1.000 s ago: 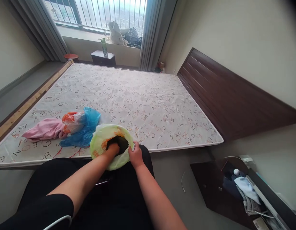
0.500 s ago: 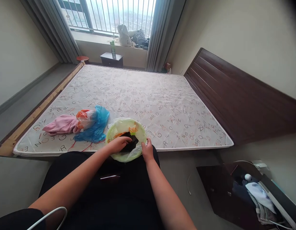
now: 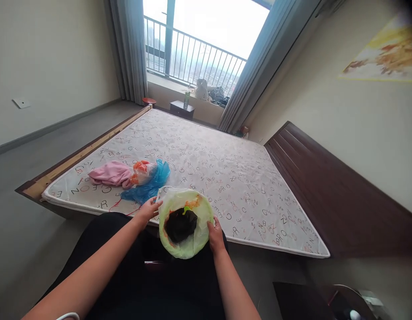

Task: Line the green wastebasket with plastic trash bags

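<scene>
Green bin [image 3: 169, 250] with plastic liner [image 3: 202, 222], the mattress [image 3: 212, 151] beyond it. At the bin's right, the right hand [image 3: 215, 234] is clamped on the rim; at its left, the left hand [image 3: 147, 212] touches the liner, finger closure unclear. Even two-sided support should keep it level.

A pink cloth [image 3: 109, 174] lies toward the near left corner of the mattress [image 3: 222, 178]. A headboard [image 3: 342, 191] stands along its right edge, a nightstand [image 3: 179, 110] beyond its far edge.

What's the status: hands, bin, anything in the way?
Left hand at left edge of bag-lined bin; right hand grips right rim. Mouth open, dark inside. Blue plastic bag just beyond, on mattress.
</scene>
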{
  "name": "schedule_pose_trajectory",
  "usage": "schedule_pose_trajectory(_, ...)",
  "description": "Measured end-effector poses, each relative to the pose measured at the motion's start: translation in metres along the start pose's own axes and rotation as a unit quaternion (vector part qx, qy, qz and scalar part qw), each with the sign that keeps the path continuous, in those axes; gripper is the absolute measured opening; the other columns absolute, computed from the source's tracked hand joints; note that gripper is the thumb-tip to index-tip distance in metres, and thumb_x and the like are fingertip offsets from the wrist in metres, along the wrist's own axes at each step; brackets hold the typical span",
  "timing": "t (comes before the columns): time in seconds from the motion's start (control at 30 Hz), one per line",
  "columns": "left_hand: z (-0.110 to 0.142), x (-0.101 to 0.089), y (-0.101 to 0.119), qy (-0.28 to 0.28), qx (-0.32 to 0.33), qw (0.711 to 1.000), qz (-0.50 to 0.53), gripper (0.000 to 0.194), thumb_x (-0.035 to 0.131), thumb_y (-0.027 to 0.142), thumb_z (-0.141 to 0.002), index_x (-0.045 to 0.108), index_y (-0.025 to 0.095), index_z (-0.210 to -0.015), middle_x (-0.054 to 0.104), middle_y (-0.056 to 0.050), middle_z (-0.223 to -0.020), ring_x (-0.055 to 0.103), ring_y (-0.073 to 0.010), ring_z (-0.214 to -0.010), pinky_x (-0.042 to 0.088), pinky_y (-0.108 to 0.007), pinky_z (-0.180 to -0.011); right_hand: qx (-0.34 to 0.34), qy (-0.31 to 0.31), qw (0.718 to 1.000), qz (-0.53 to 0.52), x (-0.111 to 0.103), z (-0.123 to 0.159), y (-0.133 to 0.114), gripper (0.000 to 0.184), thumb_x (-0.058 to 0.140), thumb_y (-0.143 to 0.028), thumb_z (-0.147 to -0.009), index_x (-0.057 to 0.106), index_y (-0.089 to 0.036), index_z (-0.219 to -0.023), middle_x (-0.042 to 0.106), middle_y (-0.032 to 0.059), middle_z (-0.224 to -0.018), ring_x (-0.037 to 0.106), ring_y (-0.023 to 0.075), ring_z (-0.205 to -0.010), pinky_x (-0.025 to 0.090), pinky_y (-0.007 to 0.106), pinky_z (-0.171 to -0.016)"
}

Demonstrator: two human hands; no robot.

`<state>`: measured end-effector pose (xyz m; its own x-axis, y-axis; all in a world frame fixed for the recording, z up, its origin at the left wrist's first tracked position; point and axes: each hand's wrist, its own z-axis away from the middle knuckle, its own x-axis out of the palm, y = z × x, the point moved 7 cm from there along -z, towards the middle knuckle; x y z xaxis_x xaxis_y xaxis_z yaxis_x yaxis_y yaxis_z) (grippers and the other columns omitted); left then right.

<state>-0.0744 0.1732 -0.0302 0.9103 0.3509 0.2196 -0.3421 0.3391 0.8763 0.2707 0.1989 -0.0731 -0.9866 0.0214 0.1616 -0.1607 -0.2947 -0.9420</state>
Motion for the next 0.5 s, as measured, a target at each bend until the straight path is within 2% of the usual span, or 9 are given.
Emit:
schedule_pose_trajectory(0.07, 0.002, -0.004, 0.010, 0.004, 0.005, 1.000, -0.003, 0.065, 0.087, 0.058, -0.061, 0.065, 0.016, -0.106, 0.073, -0.008, -0.093, 0.068, -0.0197, -0.076, 0.052, -0.030, -0.068, -0.011, -0.008, 0.999, 0.052, 0.005, 0.002, -0.004, 0.062, 0.071, -0.055, -0.076, 0.058, -0.020, -0.125, 0.078, 0.0063, -0.096, 0.072, 0.0247, -0.081, 0.056, 0.033, -0.070)
schedule_pose_trajectory(0.13, 0.007, -0.009, 0.034, 0.053, 0.076, 0.991, -0.095, 0.048, 0.077, 0.059, -0.072, 0.067, 0.016, -0.090, 0.070, -0.006, -0.079, 0.066, -0.0209, -0.071, 0.050, -0.030, -0.065, -0.041, 0.000, 0.991, 0.127, 0.010, 0.005, -0.011, 0.055, 0.065, -0.054, -0.079, 0.061, -0.019, -0.122, 0.078, 0.0087, -0.102, 0.073, 0.0262, -0.088, 0.055, 0.033, -0.074)
schedule_pose_trajectory(0.2, 0.023, -0.001, 0.062, 0.120, 0.195, 0.944, -0.240, 0.036, 0.064, 0.053, -0.086, 0.068, 0.018, -0.088, 0.071, -0.007, -0.081, 0.067, -0.0239, -0.079, 0.050, -0.032, -0.072, -0.076, 0.027, 0.976, 0.203, 0.016, 0.008, -0.017, 0.047, 0.058, -0.050, -0.083, 0.065, -0.019, -0.117, 0.077, 0.0104, -0.106, 0.072, 0.0266, -0.094, 0.053, 0.033, -0.078)
schedule_pose_trajectory(0.27, 0.046, 0.030, 0.074, 0.121, 0.298, 0.871, -0.372, 0.027, 0.054, 0.041, -0.094, 0.070, 0.021, -0.102, 0.074, -0.009, -0.098, 0.068, -0.0265, -0.095, 0.050, -0.035, -0.084, -0.095, 0.064, 0.960, 0.255, 0.022, 0.012, -0.020, 0.042, 0.052, -0.045, -0.085, 0.065, -0.019, -0.114, 0.077, 0.0111, -0.105, 0.071, 0.0266, -0.093, 0.052, 0.033, -0.078)
schedule_pose_trajectory(0.33, 0.068, 0.077, 0.057, 0.033, 0.347, 0.807, -0.477, 0.027, 0.048, 0.029, -0.097, 0.071, 0.023, -0.109, 0.073, -0.011, -0.108, 0.068, -0.0275, -0.102, 0.049, -0.037, -0.090, -0.101, 0.099, 0.949, 0.281, 0.028, 0.017, -0.020, 0.040, 0.048, -0.042, -0.084, 0.065, -0.019, -0.113, 0.077, 0.0116, -0.103, 0.071, 0.0268, -0.091, 0.051, 0.032, -0.078)
schedule_pose_trajectory(0.4, 0.087, 0.121, 0.017, -0.089, 0.334, 0.751, -0.563, 0.030, 0.042, 0.023, -0.100, 0.072, 0.021, -0.102, 0.072, -0.012, -0.095, 0.070, -0.0274, -0.089, 0.050, -0.038, -0.079, -0.108, 0.120, 0.943, 0.292, 0.034, 0.021, -0.019, 0.038, 0.046, -0.040, -0.084, 0.065, -0.019, -0.110, 0.077, 0.0120, -0.102, 0.071, 0.0268, -0.091, 0.050, 0.032, -0.077)
schedule_pose_trajectory(0.5, 0.118, 0.165, -0.035, -0.205, 0.339, 0.705, -0.588, 0.021, 0.058, 0.028, -0.096, 0.073, 0.022, -0.083, 0.072, -0.009, -0.080, 0.068, -0.0240, -0.072, 0.049, -0.034, -0.068, -0.123, 0.117, 0.940, 0.297, 0.041, 0.024, -0.017, 0.035, 0.046, -0.040, -0.084, 0.064, -0.019, -0.105, 0.076, 0.0117, -0.098, 0.071, 0.0257, -0.085, 0.050, 0.031, -0.074)
